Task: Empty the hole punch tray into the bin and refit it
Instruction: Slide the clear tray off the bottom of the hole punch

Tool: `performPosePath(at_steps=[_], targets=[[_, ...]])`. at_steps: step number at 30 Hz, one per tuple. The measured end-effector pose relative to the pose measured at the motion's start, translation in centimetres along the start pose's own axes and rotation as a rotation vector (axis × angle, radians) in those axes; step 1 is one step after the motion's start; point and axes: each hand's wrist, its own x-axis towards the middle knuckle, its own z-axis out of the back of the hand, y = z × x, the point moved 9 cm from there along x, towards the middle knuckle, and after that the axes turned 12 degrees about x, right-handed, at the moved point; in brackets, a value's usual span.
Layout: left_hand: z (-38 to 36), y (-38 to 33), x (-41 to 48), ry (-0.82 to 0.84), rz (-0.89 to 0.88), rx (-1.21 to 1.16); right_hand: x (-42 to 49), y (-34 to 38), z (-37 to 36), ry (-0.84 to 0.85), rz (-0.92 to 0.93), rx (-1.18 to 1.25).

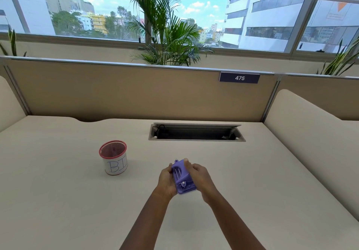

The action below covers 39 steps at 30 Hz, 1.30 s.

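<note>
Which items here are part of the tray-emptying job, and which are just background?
Job: purple hole punch, held by left hand and right hand; red mesh bin.
Background: cable hatch, desk number plate, palm plant.

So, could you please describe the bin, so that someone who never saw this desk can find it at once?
Start from the long beige desk under the window. On its left half, left of the two hands holding the purple punch, stands the bin, a small round cup. Its red mesh rim and the white paper wrap with blue handwritten letters set it apart.
</note>
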Motion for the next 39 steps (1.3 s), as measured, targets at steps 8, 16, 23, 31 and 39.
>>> performPosePath(at_steps=[8, 16, 23, 31, 39], targets=[[0.4, -0.7, 0.2, 0.002, -0.042, -0.049, 0.0, 0.6, -0.6, 0.075, -0.013, 0.031], [0.4, -1.1, 0.6, 0.022, -0.047, -0.084, 0.3, 0.5, -0.8, 0.117, -0.069, 0.105], [0.1, -1.0, 0.7, 0.026, -0.033, -0.050, 0.7, 0.2, -0.6, 0.119, -0.095, 0.164], [-1.9, 0.2, 0.3, 0.106, -0.162, -0.165, 1.9, 0.9, 0.2, -0.121, 0.026, 0.233], [-1.9, 0.2, 0.0, 0.070, -0.242, -0.311, 2.4, 1.1, -0.2, -0.134, 0.080, 0.163]])
